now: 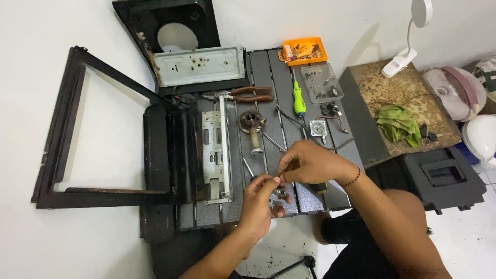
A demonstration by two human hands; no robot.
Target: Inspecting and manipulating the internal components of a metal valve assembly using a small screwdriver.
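My left hand [260,203] holds a small grey metal part [281,195] over the near edge of the dark ribbed metal panel [289,93]. Just above it, my right hand [309,163] pinches a tiny piece against the top of that part; the piece itself is too small to make out. A dark-handled tool [320,187] lies under my right wrist. On the panel beyond the hands lie a rusty burner piece [252,125] and a green-handled screwdriver [298,99].
Pliers [243,94], a clear tray of screws [321,82] and an orange bit case [304,50] lie at the panel's far end. A black stove frame [62,119] and pale metal plates [200,65] lie left. A green cloth [398,124] and white lamp [408,36] sit right.
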